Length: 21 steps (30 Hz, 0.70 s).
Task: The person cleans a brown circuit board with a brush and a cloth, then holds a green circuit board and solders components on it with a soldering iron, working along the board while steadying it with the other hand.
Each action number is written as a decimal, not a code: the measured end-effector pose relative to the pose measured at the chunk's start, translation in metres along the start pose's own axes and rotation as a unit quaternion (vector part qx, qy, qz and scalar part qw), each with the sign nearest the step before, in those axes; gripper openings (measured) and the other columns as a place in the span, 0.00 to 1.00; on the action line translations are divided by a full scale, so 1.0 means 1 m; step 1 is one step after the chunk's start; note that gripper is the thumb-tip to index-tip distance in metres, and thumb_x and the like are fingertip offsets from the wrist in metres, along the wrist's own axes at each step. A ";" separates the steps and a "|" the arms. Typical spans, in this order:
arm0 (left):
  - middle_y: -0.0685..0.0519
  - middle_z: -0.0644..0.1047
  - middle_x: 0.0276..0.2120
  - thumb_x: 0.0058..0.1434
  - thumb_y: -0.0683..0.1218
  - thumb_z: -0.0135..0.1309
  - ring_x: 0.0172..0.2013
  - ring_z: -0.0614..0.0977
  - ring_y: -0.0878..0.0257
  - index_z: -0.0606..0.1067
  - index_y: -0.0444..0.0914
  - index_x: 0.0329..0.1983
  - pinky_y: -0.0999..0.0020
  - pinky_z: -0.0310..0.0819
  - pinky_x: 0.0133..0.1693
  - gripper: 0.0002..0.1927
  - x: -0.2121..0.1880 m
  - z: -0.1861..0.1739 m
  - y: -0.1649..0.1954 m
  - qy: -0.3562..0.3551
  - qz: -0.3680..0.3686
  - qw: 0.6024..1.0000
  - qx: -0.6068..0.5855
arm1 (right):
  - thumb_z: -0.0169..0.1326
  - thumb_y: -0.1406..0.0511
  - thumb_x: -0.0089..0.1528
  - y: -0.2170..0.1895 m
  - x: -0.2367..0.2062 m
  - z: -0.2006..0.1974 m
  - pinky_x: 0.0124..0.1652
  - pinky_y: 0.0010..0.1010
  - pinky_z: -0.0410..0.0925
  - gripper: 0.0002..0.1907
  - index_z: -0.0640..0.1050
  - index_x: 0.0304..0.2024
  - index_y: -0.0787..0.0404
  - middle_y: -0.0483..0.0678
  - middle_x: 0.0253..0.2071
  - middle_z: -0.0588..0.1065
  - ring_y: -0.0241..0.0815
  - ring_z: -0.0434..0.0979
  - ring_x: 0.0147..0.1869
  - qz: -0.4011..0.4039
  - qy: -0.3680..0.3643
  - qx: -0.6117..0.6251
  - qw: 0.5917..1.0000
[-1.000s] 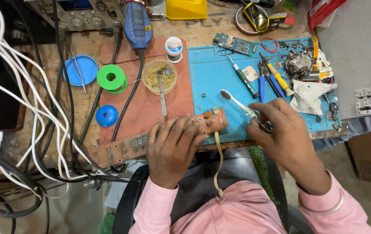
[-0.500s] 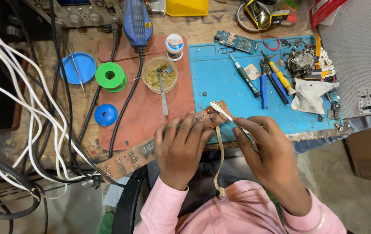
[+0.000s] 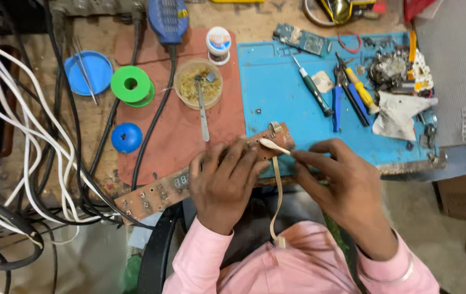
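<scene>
A long brown circuit board (image 3: 154,194) lies slanted across the front edge of the bench. My left hand (image 3: 224,179) presses down on its middle, fingers spread over it. My right hand (image 3: 344,177) pinches a small white brush (image 3: 272,145) whose head rests on the right end of the board. A flat beige ribbon cable (image 3: 278,190) hangs from that end down toward my lap. Both sleeves are pink.
A blue work mat (image 3: 276,92) carries screwdrivers (image 3: 314,90), pliers, small parts and a white cloth (image 3: 399,117). On the red-brown mat (image 3: 162,136) stands a round tub (image 3: 197,87) with tweezers in it. A green spool (image 3: 131,84), a blue lid (image 3: 88,71) and tangled cables (image 3: 26,136) are on the left.
My right hand has moved left from over the blue mat to the board's right end, bringing the brush head onto it. My left hand stays on the board.
</scene>
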<state>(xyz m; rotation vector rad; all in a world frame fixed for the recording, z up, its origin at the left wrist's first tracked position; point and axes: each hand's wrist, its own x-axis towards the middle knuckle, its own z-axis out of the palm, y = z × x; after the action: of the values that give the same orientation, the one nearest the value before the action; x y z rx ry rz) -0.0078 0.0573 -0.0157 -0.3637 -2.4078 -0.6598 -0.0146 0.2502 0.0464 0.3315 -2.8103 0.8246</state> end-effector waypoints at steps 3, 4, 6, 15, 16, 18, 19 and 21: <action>0.57 0.80 0.49 0.60 0.54 0.64 0.51 0.78 0.58 0.81 0.43 0.45 0.53 0.68 0.51 0.14 0.000 -0.001 -0.003 0.000 0.003 1.000 0.016 | 0.65 0.66 0.57 0.008 0.003 0.006 0.31 0.33 0.68 0.13 0.85 0.45 0.55 0.45 0.39 0.78 0.44 0.78 0.32 -0.050 0.025 -0.016 0.998; 0.58 0.80 0.49 0.60 0.54 0.64 0.50 0.78 0.58 0.81 0.43 0.45 0.53 0.68 0.51 0.14 -0.001 -0.002 -0.003 -0.011 0.008 1.000 0.013 | 0.65 0.66 0.57 0.009 0.004 0.008 0.31 0.33 0.68 0.13 0.85 0.45 0.55 0.46 0.39 0.78 0.45 0.78 0.33 -0.069 0.023 -0.011 0.997; 0.57 0.80 0.51 0.62 0.54 0.65 0.51 0.78 0.58 0.82 0.43 0.47 0.54 0.68 0.51 0.15 -0.003 -0.003 -0.001 -0.022 0.004 1.000 -0.004 | 0.66 0.66 0.59 0.012 0.004 0.009 0.33 0.33 0.68 0.13 0.85 0.47 0.55 0.46 0.40 0.77 0.46 0.78 0.35 -0.102 0.021 -0.004 0.995; 0.58 0.80 0.50 0.62 0.53 0.64 0.50 0.78 0.58 0.81 0.43 0.46 0.54 0.67 0.52 0.13 0.000 -0.004 -0.003 -0.021 0.002 1.000 -0.014 | 0.67 0.67 0.57 0.007 0.015 0.007 0.33 0.35 0.68 0.14 0.85 0.45 0.55 0.48 0.38 0.78 0.48 0.77 0.34 -0.110 0.000 -0.021 0.994; 0.58 0.80 0.50 0.63 0.53 0.64 0.50 0.78 0.58 0.81 0.43 0.47 0.54 0.67 0.52 0.14 -0.001 -0.006 -0.002 -0.031 0.002 0.999 -0.016 | 0.66 0.67 0.57 0.008 0.014 0.006 0.34 0.34 0.68 0.13 0.85 0.46 0.56 0.47 0.38 0.78 0.47 0.78 0.35 -0.092 -0.008 -0.004 0.996; 0.57 0.80 0.50 0.62 0.54 0.64 0.50 0.78 0.57 0.82 0.43 0.48 0.54 0.67 0.51 0.15 -0.001 -0.006 0.000 -0.022 0.001 1.000 -0.016 | 0.65 0.68 0.58 0.014 0.011 0.002 0.35 0.32 0.69 0.13 0.83 0.46 0.57 0.47 0.39 0.77 0.45 0.79 0.37 -0.069 -0.003 0.028 0.997; 0.57 0.80 0.50 0.62 0.54 0.64 0.50 0.79 0.57 0.82 0.43 0.48 0.55 0.67 0.51 0.15 0.000 -0.005 -0.001 -0.009 0.000 1.000 -0.011 | 0.64 0.68 0.58 0.018 0.009 -0.002 0.34 0.32 0.69 0.13 0.84 0.46 0.56 0.47 0.38 0.78 0.44 0.79 0.36 -0.042 -0.007 0.032 0.999; 0.57 0.80 0.50 0.62 0.54 0.65 0.50 0.79 0.57 0.82 0.43 0.47 0.54 0.68 0.51 0.14 0.001 -0.003 -0.002 0.000 0.000 1.000 -0.010 | 0.63 0.68 0.57 0.022 0.003 -0.009 0.31 0.32 0.69 0.13 0.84 0.45 0.56 0.46 0.37 0.79 0.43 0.79 0.33 0.017 -0.030 0.042 0.999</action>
<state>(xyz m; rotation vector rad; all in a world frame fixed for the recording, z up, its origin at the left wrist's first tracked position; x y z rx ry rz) -0.0075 0.0536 -0.0137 -0.3728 -2.4036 -0.6834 -0.0226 0.2725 0.0433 0.3283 -2.8488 0.9565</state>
